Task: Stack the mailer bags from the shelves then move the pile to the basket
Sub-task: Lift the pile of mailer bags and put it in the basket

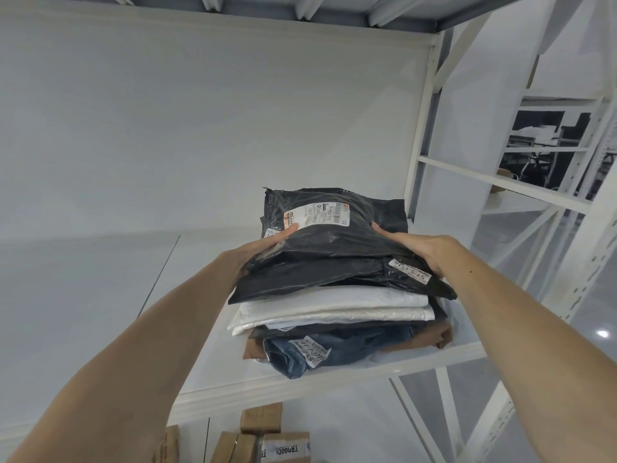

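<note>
Hands raised to pile of mailer bags [334,279], forearms stretched forward and up, hands apart on opposite sides. Left hand [263,243] grips pile's 9 o'clock edge, thumb flat on top black bag [334,235], fingers hidden beneath. Right hand [420,253] grips 3 o'clock edge, thumb likewise on top. Pile sits on white shelf [334,379]: black bags over white bags [334,310], blue bag [334,349] and brown bag [434,334] lowest. Cardboard boxes [262,419] below, at 6 o'clock.
</note>
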